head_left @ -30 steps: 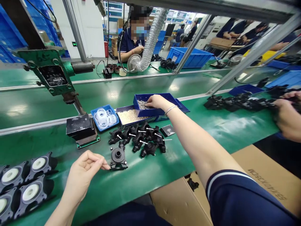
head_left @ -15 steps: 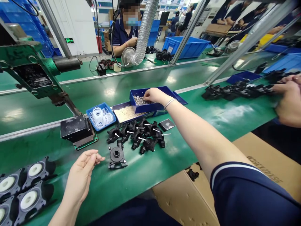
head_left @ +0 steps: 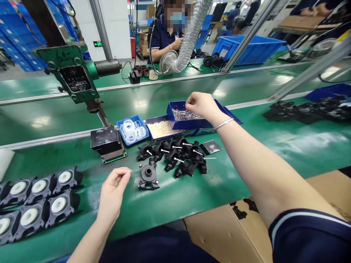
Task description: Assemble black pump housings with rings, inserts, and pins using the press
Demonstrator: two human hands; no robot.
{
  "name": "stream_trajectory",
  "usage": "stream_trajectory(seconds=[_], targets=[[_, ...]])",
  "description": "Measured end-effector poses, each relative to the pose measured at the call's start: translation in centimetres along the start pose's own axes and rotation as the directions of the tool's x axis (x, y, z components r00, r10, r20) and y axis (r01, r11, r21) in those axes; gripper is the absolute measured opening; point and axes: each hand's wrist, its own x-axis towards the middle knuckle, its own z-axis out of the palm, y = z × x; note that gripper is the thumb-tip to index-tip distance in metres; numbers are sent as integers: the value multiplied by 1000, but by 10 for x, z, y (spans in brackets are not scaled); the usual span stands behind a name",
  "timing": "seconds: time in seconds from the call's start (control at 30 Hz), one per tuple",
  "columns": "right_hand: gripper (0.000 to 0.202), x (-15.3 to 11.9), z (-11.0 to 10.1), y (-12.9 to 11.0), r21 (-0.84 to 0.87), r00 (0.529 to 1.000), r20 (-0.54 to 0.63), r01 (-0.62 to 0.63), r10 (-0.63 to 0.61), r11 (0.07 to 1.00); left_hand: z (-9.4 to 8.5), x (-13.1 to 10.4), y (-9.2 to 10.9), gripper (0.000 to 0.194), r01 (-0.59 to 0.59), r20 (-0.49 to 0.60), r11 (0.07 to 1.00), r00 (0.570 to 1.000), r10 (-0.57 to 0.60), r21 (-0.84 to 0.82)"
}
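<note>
Across the whole frame, wall to wall: green workbench [head_left: 148, 215], bare hands working over it. Upper left, green press [head_left: 68, 73] on its column, above a black block [head_left: 104, 138]. Top centre, a person [head_left: 161, 42] in navy, masked, at the far side. Upper right, large blue crate [head_left: 249, 51].

Lower left, two rows of black housings with white discs [head_left: 29, 217]. Mid-frame, blue bin [head_left: 183, 125] of metal pins, resting partly over a bin of beige pieces [head_left: 170, 136]; blue tray [head_left: 139, 138] of white rings just left of these.

Right hand [head_left: 202, 106], bracelet at wrist, hangs over the pin bin, thumb and fingertips together; cannot tell if a pin is between them. Left hand [head_left: 111, 188], left of centre, fingertips also together, nearest the single black housing [head_left: 148, 173], which lies flat, apart from it. Behind that, a cluster of black parts [head_left: 186, 168], thin white pins sticking out. Smallest: loose metal pins [head_left: 182, 114].
</note>
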Motion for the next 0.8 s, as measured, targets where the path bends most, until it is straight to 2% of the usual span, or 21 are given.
stream_trajectory(seconds=[0.07, 0.13, 0.2, 0.27, 0.4, 0.47, 0.53, 0.6, 0.67, 0.8], targets=[[9, -20, -6, -14, 304, 1000, -18, 3, 3, 953, 3, -2, -3, 17, -60, -2, 992, 998, 61, 115], [6, -45, -10, -31, 527, 998, 54, 0, -33, 850, 6, -3, -5, 14, -109, 40, 968, 994, 103, 225], [9, -70, -11, -46, 644, 980, 164, -24, -108, 765, 8, -4, -6, 9, -211, 95, 924, 977, 191, 320], [13, -90, -9, -58, 700, 947, 261, -50, -190, 712, 8, -4, -5, 5, -357, 158, 848, 934, 320, 392], [17, -115, -2, -70, 714, 887, 357, -57, -293, 698, 4, 0, -2, 6, -590, 284, 647, 805, 521, 483], [14, -122, 2, -75, 696, 863, 364, -3, -350, 718, 3, 1, -1, 11, -676, 364, 525, 729, 580, 517], [10, -128, 6, -80, 644, 833, 326, 151, -447, 750, 2, 1, 0, 15, -747, 443, 399, 647, 620, 532], [11, -134, 12, -86, 550, 784, 270, 351, -560, 757, 1, 0, 1, 17, -780, 481, 316, 594, 644, 539], [14, -140, 17, -90, 462, 725, 257, 489, -639, 740, -1, -1, 0, 18, -777, 478, 297, 590, 651, 555], [25, -148, 18, -101, 356, 657, 344, 570, -671, 741, -4, -2, -2, 22, -758, 463, 293, 605, 647, 582]])
